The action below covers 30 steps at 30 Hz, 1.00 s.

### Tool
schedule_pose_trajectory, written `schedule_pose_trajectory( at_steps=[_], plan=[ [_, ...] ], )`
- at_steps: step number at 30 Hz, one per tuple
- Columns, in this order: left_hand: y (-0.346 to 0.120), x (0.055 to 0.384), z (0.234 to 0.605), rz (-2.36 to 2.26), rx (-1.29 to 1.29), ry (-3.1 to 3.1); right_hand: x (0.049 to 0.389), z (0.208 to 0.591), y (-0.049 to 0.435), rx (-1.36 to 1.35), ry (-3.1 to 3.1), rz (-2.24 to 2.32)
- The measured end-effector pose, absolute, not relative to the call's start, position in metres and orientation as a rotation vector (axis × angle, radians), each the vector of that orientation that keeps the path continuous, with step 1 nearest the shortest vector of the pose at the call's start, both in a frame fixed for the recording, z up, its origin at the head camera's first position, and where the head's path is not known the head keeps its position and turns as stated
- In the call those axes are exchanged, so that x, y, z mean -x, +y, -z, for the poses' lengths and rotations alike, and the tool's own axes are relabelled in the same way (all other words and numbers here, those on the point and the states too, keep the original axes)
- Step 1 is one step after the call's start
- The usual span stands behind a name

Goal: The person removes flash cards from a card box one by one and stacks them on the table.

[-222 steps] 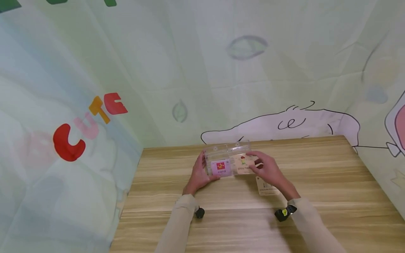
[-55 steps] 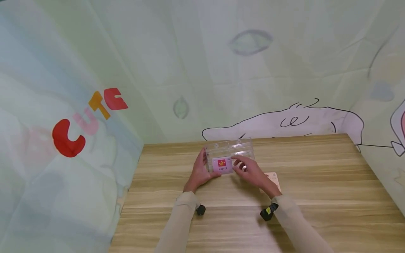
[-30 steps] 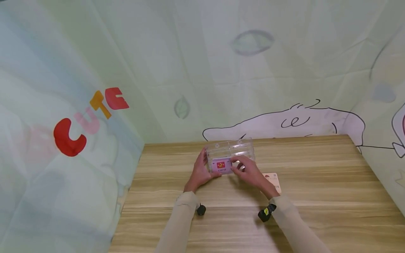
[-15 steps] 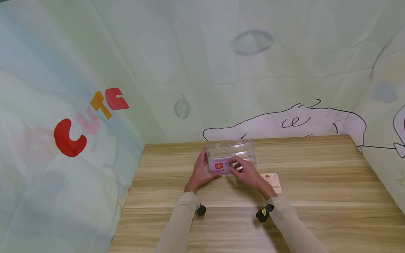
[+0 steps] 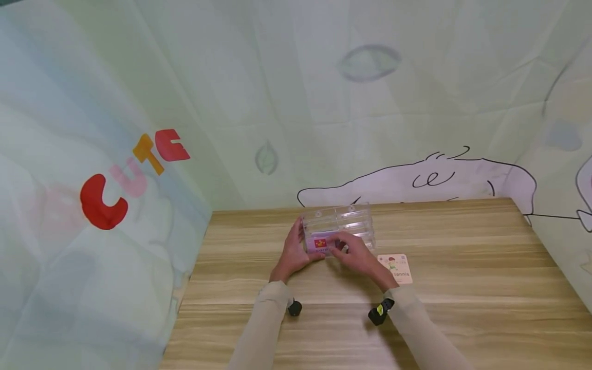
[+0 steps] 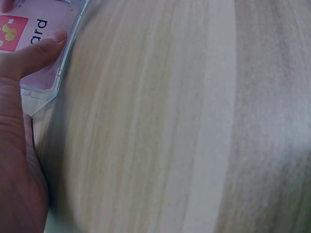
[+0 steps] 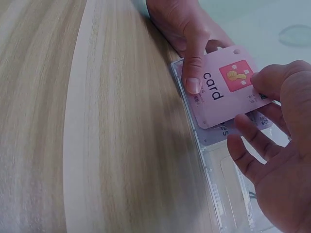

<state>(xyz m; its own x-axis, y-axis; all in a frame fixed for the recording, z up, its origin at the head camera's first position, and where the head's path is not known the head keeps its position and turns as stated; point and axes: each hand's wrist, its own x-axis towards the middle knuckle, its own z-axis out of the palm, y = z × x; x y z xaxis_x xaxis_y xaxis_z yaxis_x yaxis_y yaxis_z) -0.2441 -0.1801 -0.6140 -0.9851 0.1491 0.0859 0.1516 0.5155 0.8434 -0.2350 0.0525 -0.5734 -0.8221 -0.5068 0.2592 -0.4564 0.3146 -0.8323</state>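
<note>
My left hand [image 5: 293,249] grips the left side of a clear plastic case [image 5: 353,210] with divided compartments. Its thumb presses on a pink flashcard [image 7: 218,104] printed "card" with a thumbs-up picture. In the right wrist view, a second, purplish card [image 7: 214,137] shows partly from under the pink one, over the case's lower-left compartment. My right hand [image 7: 291,131] pinches the pink card's edge between thumb and fingers. The left wrist view shows the left hand [image 6: 19,121] with the thumb over the card's lettering. To the right lies a peach tennis flashcard [image 5: 399,267] on the table.
The wood-grain table [image 5: 259,329] meets a pale printed curtain [image 5: 296,103] at the back and left. My right forearm reaches past the tennis card's left edge. Each wrist carries a small black camera.
Earlier the right hand held the tennis card at the case; it now lies on the table, where a card lay text-side up. Since then the right hand has moved left over the pink card.
</note>
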Motion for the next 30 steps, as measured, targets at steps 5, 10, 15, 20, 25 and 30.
schedule_pose_trajectory(
  at_steps=[5, 10, 15, 20, 25, 30],
  plan=[
    [-0.179, 0.245, 0.614, 1.530, 0.281, -2.720, 0.236, 0.570, 0.055, 0.882, 2.559, 1.549],
    [-0.179, 0.245, 0.615, 1.511, 0.279, -2.715, 0.237, 0.568, 0.059, 0.819, 2.585, 1.551],
    [-0.179, 0.245, 0.616, 1.509, 0.269, -2.718, 0.238, 0.566, 0.064, 0.783, 2.601, 1.576],
    [-0.178, 0.244, 0.616, 1.493, 0.250, -2.736, 0.238, 0.563, 0.071, 0.751, 2.636, 1.575],
    [-0.178, 0.244, 0.616, 1.507, 0.263, -2.716, 0.238, 0.561, 0.080, 0.717, 2.632, 1.570],
    [-0.178, 0.245, 0.616, 1.520, 0.273, -2.699, 0.237, 0.562, 0.092, 0.666, 2.638, 1.545]
  ],
)
